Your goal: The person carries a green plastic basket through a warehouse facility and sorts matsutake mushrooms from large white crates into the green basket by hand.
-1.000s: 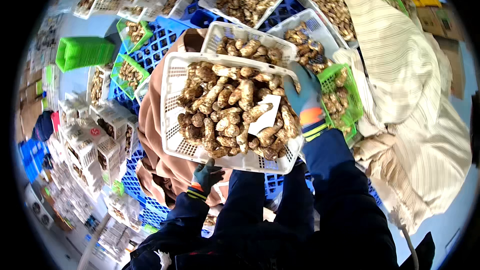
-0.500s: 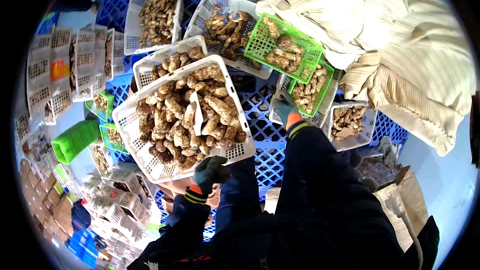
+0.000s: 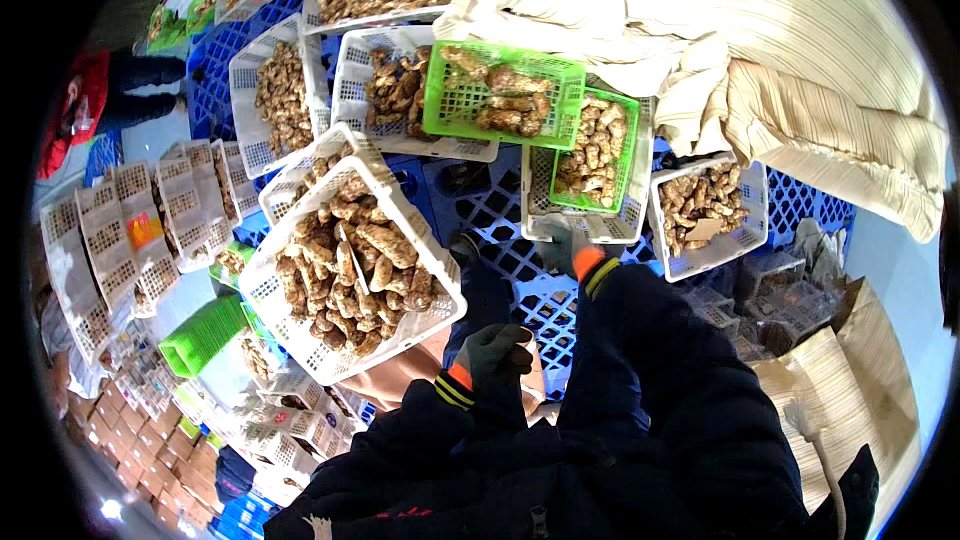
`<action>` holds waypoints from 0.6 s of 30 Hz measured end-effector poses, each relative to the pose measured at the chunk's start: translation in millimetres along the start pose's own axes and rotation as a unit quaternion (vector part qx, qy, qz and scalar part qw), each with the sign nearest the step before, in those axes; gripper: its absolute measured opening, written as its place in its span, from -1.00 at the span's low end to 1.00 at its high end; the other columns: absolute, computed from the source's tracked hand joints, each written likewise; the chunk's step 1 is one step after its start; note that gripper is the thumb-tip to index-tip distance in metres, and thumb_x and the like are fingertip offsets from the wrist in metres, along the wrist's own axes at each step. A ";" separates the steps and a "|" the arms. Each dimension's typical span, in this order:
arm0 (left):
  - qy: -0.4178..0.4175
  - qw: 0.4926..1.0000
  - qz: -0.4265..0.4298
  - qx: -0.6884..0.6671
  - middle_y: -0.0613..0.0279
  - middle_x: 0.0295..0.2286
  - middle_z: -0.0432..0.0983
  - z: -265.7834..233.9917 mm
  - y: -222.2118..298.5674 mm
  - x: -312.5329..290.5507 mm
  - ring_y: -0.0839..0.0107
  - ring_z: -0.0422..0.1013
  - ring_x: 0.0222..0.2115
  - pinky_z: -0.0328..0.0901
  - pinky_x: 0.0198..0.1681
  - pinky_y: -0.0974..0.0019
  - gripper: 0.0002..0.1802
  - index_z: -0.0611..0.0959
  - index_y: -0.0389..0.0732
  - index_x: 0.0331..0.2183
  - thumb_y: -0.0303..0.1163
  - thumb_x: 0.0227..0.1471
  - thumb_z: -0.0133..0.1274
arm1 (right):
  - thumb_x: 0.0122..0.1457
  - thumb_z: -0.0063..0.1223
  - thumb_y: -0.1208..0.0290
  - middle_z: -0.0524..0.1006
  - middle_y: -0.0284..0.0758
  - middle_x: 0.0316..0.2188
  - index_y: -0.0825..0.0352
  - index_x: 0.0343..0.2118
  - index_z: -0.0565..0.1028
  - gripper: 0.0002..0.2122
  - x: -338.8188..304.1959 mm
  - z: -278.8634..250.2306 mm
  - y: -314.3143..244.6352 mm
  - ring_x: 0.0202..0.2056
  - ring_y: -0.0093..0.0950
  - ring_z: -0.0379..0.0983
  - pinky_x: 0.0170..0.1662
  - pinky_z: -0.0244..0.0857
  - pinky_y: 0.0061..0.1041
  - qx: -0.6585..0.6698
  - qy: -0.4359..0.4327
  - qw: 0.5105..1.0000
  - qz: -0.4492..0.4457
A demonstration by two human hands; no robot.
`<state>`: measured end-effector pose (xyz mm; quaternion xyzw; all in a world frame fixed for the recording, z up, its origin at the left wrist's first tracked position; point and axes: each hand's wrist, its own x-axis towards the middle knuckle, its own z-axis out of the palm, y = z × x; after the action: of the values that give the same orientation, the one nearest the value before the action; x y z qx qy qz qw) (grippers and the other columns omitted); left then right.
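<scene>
My right hand (image 3: 564, 248), in a grey glove with an orange cuff, grips the near edge of a white plastic crate (image 3: 534, 202). Inside that crate sits a green basket (image 3: 631, 145) of brown-and-white mushrooms (image 3: 594, 152). Another green basket (image 3: 436, 90) with a few larger mushrooms (image 3: 518, 100) overlaps it on the left. My left hand (image 3: 497, 352), gloved too, hangs over my lap with its fingers curled in; nothing shows in them. Left of it, a heaped white crate (image 3: 440, 315) of mushrooms rests tilted, a white slip standing among them.
More white crates of mushrooms stand at the back, and one (image 3: 757, 202) on the right. Beneath lies blue lattice pallet (image 3: 545, 325). Striped cloth (image 3: 830, 130) covers the far right. Stacked green baskets (image 3: 203, 337) are at left; a person in red (image 3: 85, 100) stands far left.
My view has turned. My left hand has left the heaped crate's near edge and moved right. The white crate at my right hand now sits straighter, its near edge facing me.
</scene>
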<state>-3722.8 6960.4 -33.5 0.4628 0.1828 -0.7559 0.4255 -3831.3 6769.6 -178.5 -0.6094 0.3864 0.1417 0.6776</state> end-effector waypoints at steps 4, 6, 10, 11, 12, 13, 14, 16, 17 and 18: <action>0.054 0.996 -0.026 0.064 0.16 -0.54 0.45 31.1 -7.6 19.1 0.40 0.42 -0.53 0.32 -0.48 0.41 -0.71 0.47 -0.29 -0.28 -0.29 -0.02 -0.06 | 0.03 -0.06 0.35 0.45 -0.36 -0.56 0.38 -0.17 0.37 -0.70 -94.6 15.1 46.7 -0.60 -0.60 0.36 -0.52 0.27 -0.59 0.182 0.017 0.977 0.114; 0.040 0.995 -0.027 0.091 0.16 -0.54 0.45 45.0 -15.6 34.1 0.40 0.41 -0.54 0.32 -0.48 0.42 -0.71 0.47 -0.29 -0.28 -0.30 -0.03 -0.06 | 0.02 -0.05 0.38 0.45 -0.35 -0.56 0.39 -0.17 0.37 -0.70 -126.9 26.9 85.9 -0.58 -0.60 0.36 -0.49 0.27 -0.60 0.223 0.086 0.968 0.082; 0.008 0.989 -0.078 0.128 0.17 -0.50 0.44 64.5 -26.1 62.3 0.41 0.41 -0.50 0.31 -0.46 0.41 -0.70 0.43 -0.27 -0.23 -0.39 -0.06 -0.07 | 0.03 -0.07 0.43 0.44 -0.35 -0.49 0.41 -0.14 0.33 -0.69 -163.5 9.1 95.7 -0.48 -0.59 0.36 -0.39 0.27 -0.57 0.307 0.056 0.938 0.152; 0.004 0.982 -0.101 0.160 0.16 -0.49 0.44 76.4 -26.8 71.9 0.41 0.41 -0.48 0.31 -0.45 0.39 -0.67 0.41 -0.26 -0.21 -0.38 -0.07 -0.04 | 0.03 -0.06 0.44 0.44 -0.33 -0.45 0.40 -0.13 0.33 -0.69 -174.8 1.4 93.5 -0.45 -0.58 0.36 -0.37 0.27 -0.58 0.347 0.097 0.924 0.127; -0.060 0.960 -0.032 0.271 0.05 -0.57 0.41 90.4 -32.5 78.1 0.31 0.38 -0.56 0.24 -0.63 0.39 -0.70 0.40 -0.31 -0.27 -0.29 -0.01 -0.10 | 0.04 -0.09 0.28 0.47 -0.31 -0.52 0.33 -0.13 0.35 -0.66 -169.3 13.7 129.9 -0.53 -0.59 0.39 -0.51 0.26 -0.58 0.351 0.113 0.923 0.107; -0.002 0.968 -0.082 0.239 0.05 -0.55 0.42 109.6 -34.5 85.1 0.30 0.39 -0.53 0.26 -0.60 0.38 -0.70 0.41 -0.30 -0.26 -0.28 0.00 -0.12 | 0.03 -0.08 0.29 0.47 -0.30 -0.49 0.34 -0.12 0.34 -0.65 -173.1 5.8 134.3 -0.51 -0.57 0.39 -0.48 0.27 -0.58 0.369 0.116 0.917 0.104; 0.057 0.968 -0.131 0.204 0.05 -0.53 0.42 129.7 -37.4 92.8 0.30 0.40 -0.51 0.28 -0.57 0.38 -0.70 0.41 -0.29 -0.26 -0.28 0.01 -0.14 | 0.03 -0.07 0.30 0.47 -0.28 -0.46 0.35 -0.11 0.33 -0.64 -176.1 -4.1 139.6 -0.49 -0.56 0.40 -0.45 0.28 -0.57 0.386 0.118 0.910 0.100; 0.044 0.961 -0.149 0.230 0.05 -0.50 0.43 165.5 -43.0 103.9 0.30 0.40 -0.49 0.30 -0.50 0.36 -0.68 0.41 -0.28 -0.23 -0.27 0.00 -0.13 | 0.02 -0.06 0.31 0.47 -0.27 -0.41 0.36 -0.12 0.34 -0.64 -187.4 -27.8 144.8 -0.46 -0.53 0.41 -0.42 0.30 -0.55 0.416 0.142 0.895 0.078; 0.039 0.957 -0.157 0.241 0.06 -0.49 0.43 178.9 -47.6 109.7 0.30 0.40 -0.47 0.31 -0.46 0.36 -0.68 0.41 -0.27 -0.22 -0.27 0.00 -0.13 | 0.02 -0.05 0.32 0.47 -0.26 -0.38 0.37 -0.13 0.34 -0.65 -192.9 -38.9 147.3 -0.45 -0.52 0.41 -0.40 0.30 -0.54 0.431 0.152 0.887 0.068; 0.036 0.953 -0.163 0.254 0.05 -0.48 0.43 190.6 -53.0 117.0 0.31 0.40 -0.47 0.31 -0.43 0.35 -0.67 0.41 -0.27 -0.21 -0.27 0.00 -0.12 | 0.02 -0.05 0.32 0.46 -0.27 -0.38 0.38 -0.14 0.35 -0.65 -197.3 -52.6 151.1 -0.47 -0.53 0.40 -0.41 0.30 -0.54 0.449 0.156 0.876 0.081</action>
<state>-3894.0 6807.5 -43.6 0.5467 0.0728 -0.8191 0.1579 -4080.4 6808.2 -147.2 -0.2206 0.5574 -0.0899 0.7953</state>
